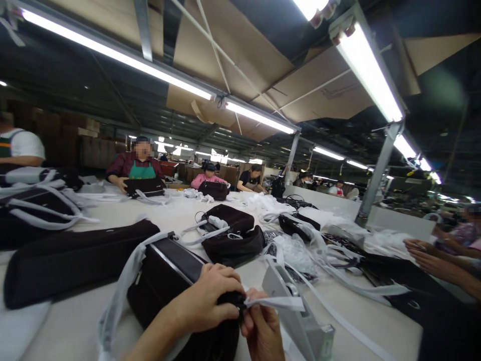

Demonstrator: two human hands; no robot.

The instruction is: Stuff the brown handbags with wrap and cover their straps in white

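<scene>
A black bag (156,278) with a silver zipper line lies on the white table just in front of me. My left hand (212,298) is closed over the bag's right end, thumb and fingers gripping near a small dark fitting. Close beside it, my right hand (263,323) pinches a white wrapping strip (283,303) where it meets that fitting. The strip's loose end sticks out to the right. Another pale wrapped strap (122,291) hangs from the bag's left end. My fingers partly hide the fitting.
A grey tape dispenser-like stand (300,313) is right of my hands. Further black bags (233,235) and a long black case (82,258) lie around, with crumpled clear plastic (295,250). Several co-workers sit across the table; another person's hands (432,258) are at the right.
</scene>
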